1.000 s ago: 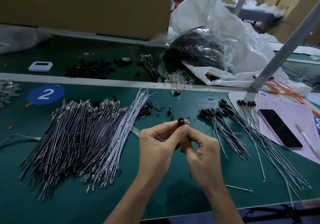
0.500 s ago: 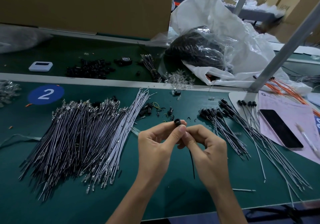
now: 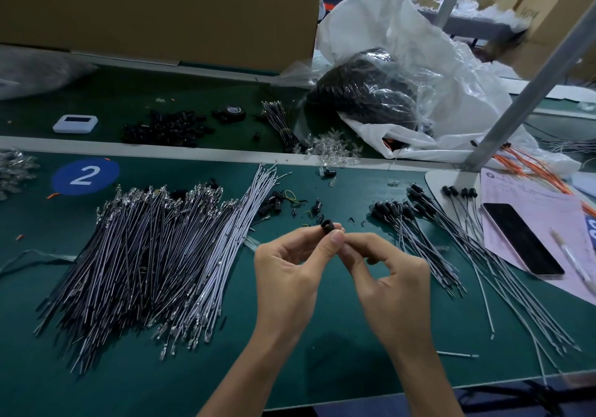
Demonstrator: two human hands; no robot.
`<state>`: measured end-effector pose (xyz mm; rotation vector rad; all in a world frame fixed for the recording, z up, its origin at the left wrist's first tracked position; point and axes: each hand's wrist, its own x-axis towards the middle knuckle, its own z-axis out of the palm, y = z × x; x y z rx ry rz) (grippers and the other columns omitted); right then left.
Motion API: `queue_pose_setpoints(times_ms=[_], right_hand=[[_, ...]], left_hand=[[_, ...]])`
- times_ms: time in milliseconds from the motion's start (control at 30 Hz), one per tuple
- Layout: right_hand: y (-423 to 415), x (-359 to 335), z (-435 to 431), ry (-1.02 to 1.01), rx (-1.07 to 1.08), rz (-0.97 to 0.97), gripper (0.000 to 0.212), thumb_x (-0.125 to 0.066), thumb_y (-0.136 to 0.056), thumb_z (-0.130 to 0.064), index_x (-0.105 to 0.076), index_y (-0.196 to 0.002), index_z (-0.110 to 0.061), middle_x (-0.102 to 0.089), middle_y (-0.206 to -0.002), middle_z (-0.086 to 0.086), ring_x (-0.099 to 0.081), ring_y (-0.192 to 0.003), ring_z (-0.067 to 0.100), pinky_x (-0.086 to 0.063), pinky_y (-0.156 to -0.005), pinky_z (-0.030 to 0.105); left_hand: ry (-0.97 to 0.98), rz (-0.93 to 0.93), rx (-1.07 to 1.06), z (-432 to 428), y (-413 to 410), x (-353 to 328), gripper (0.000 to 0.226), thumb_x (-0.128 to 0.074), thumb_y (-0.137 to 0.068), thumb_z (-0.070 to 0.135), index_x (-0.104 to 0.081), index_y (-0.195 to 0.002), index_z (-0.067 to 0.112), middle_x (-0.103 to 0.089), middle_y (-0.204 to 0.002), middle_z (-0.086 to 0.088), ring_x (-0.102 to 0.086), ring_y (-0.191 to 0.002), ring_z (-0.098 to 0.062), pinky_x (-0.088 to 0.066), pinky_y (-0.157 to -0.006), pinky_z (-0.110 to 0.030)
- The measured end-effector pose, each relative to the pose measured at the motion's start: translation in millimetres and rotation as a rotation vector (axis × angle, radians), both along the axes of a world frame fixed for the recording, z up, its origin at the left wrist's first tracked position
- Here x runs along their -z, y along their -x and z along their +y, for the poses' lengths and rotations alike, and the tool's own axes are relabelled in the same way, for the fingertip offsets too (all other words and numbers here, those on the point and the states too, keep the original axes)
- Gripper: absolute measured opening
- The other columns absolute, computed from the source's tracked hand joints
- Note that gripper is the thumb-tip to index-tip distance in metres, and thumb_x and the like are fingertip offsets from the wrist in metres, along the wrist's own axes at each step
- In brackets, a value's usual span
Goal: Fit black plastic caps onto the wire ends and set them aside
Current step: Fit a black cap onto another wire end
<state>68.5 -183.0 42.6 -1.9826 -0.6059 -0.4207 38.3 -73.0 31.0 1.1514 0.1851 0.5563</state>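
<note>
Step in hand: seating one cap, judged from both hands meeting over the bench.
Left hand (image 3: pixel 290 274): thumb and forefinger pinch the black cap (image 3: pixel 328 225), open bore turned up and away (probably so the bore can be seen while the wire goes in from the rear).
Right hand (image 3: pixel 392 284): thumb and forefinger curled together just behind the cap, touching the left thumb tip. What lies between them is hidden, so I cannot tell whether it grips a wire end.
Cap location: lifted off the green mat (image 3: pixel 290 371), at the fingertips, roughly midway between the two stocks.
Uncapped wires (image 3: pixel 145 271): large fanned pile on the left-hand side, bare metal terminals showing at the ends, within reach for the next pick.
Capped wires (image 3: pixel 435 245): looser spread on the right-hand side, black ends pointing away from the person; the set-aside area, by the look of it.
Loose caps (image 3: pixel 274 205): small scatter just beyond the hands, between the piles.
Phone (image 3: pixel 522 239): lies on a pink sheet at far right, touching no wires that I can see.
Progress: early, since the uncapped pile is far larger.
Risk: a released wire could mix into the wrong pile.
</note>
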Motion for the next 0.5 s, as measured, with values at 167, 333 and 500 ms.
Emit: queue_pose_setpoints(times_ms=[167,333,500], right_hand=[[-1.5,2.6,0.4,0.093,0.075,-0.175,0.003,-0.073,-0.084,-0.012,-0.075,-0.084,-0.014,-0.07,-0.082,-0.008,-0.065,-0.072,0.014,-0.054,-0.066,0.04],[2.4,6.9,8.4,0.02,0.071,-0.105,0.009,-0.063,-0.086,-0.014,-0.072,-0.083,-0.014,-0.067,-0.078,-0.013,-0.06,-0.07,0.009,-0.051,-0.066,0.035],[3.1,6.3,11.9,-0.054,0.082,-0.08,0.008,-0.065,-0.084,-0.012,-0.072,-0.082,-0.014,-0.067,-0.078,-0.015,-0.061,-0.071,0.004,-0.051,-0.067,0.033]], left_hand=[[-0.021,0.017,-0.026,1.5,1.6,3.6,0.012,-0.077,-0.074,0.024,-0.08,-0.084,0.029,-0.077,-0.086,-0.001,-0.074,-0.086,-0.016,-0.053,-0.077,-0.018],[0.031,-0.016,-0.024,-2.8,0.5,1.6,0.01,-0.08,-0.073,0.023,-0.081,-0.084,0.022,-0.077,-0.086,-0.003,-0.073,-0.083,-0.013,-0.053,-0.075,-0.018],[0.096,-0.032,-0.02,-5.8,0.5,-2.0,0.011,-0.075,-0.071,0.02,-0.08,-0.079,0.015,-0.077,-0.082,-0.007,-0.072,-0.077,-0.012,-0.054,-0.072,-0.018]])
